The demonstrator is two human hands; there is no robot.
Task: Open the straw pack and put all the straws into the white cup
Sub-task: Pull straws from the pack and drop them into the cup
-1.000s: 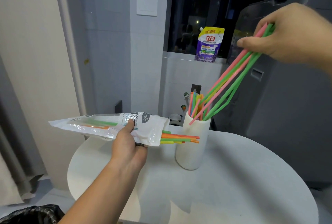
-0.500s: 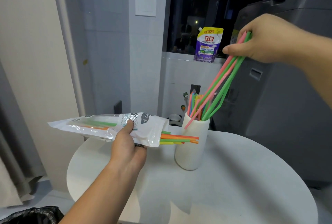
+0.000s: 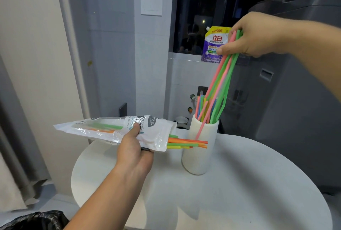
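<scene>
My left hand grips the white plastic straw pack level above the table, its open end facing right. Several orange, green and yellow straws stick out of that end, just in front of the white cup. The cup stands upright on the round white table and holds several coloured straws. My right hand pinches the top ends of a bunch of pink and green straws above the cup. Most lower ends are inside the cup; one pink straw runs down outside the rim.
A purple and yellow detergent pouch leans on the window ledge behind the cup. A grey appliance stands right behind the table. A black bin bag sits at the lower left, a curtain along the left edge.
My right hand has moved left and down with the bunch, so the straws stand steeper and sit deeper in the cup. The left hand and pack have stayed put.
</scene>
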